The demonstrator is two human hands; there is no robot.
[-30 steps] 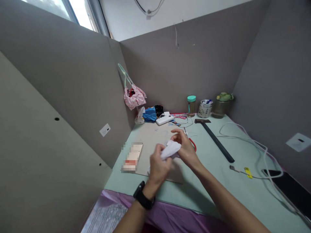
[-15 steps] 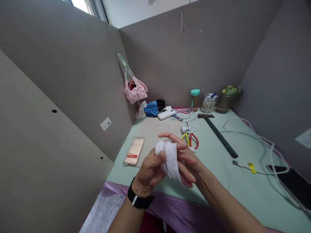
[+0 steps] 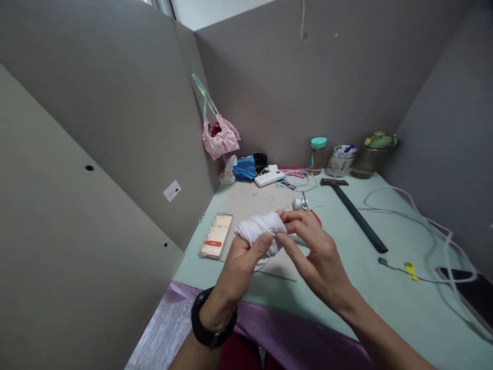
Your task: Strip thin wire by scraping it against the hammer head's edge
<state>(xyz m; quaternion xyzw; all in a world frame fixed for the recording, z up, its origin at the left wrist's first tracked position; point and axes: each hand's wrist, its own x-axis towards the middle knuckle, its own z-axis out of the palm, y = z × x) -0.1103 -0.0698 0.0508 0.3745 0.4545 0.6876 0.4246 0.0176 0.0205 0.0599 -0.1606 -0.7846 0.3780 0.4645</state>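
Note:
A bunched white cloth (image 3: 259, 228), folded in layers, is held above the near part of the desk. My left hand (image 3: 242, 262), with a black watch on its wrist, grips the cloth from the left, thumb pressed on its front; the fingers behind are hidden. My right hand (image 3: 314, 252) pinches the cloth's right edge between thumb and fingertips. Partly hidden behind my right hand are scissors (image 3: 304, 201) with a red handle, beside a small white spool (image 3: 298, 203). A lit phone (image 3: 219, 236) lies left of my hands.
A hammer (image 3: 356, 213) lies to the right, near a white cable (image 3: 404, 210) and a dark phone (image 3: 468, 293). Along the back stand a teal-lidded bottle (image 3: 317, 156), a pen cup (image 3: 340, 162) and a green-lidded jug (image 3: 372, 156). A pink bag (image 3: 220, 139) hangs on the left partition.
My right hand has turned and drawn back to the right, from crossing behind the cloth to pinching its edge. The cloth has become more bunched. The view has shifted slightly.

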